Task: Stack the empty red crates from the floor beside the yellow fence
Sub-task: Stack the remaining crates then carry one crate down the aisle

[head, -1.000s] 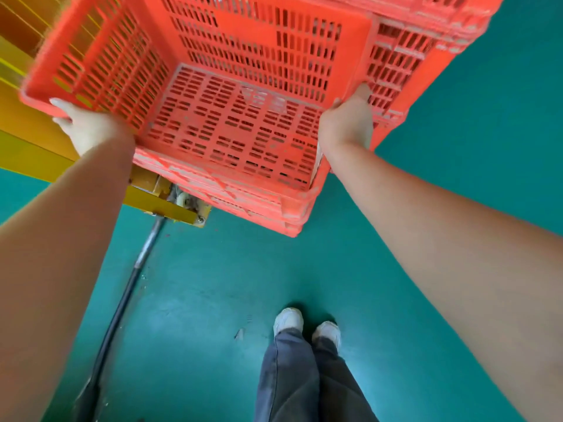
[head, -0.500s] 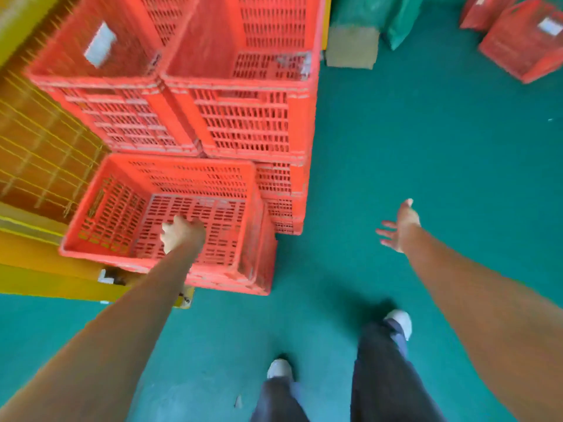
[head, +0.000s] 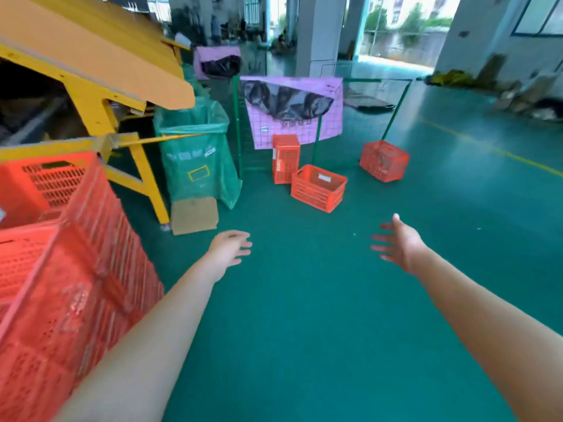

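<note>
A stack of red crates (head: 70,284) fills the left edge, close beside my left arm. Three more red crates lie apart on the green floor ahead: one upright (head: 318,187) in the middle, one standing on end (head: 285,158) just behind it, one (head: 384,160) further right. My left hand (head: 230,247) and my right hand (head: 401,242) are both stretched out over the bare floor, fingers spread and relaxed, holding nothing. Both are well short of the loose crates.
A yellow frame with a slanted board (head: 91,65) rises at the left. A green bag (head: 198,153) and a cardboard piece (head: 194,215) stand by it. A green wire fence with a pink sheet (head: 295,111) stands behind the crates. A pillar (head: 316,35) is at the back.
Both hands let go of the crate, which now sits on the stack at the left. The view swung up from the floor toward the loose crates, with both hands reaching forward.
</note>
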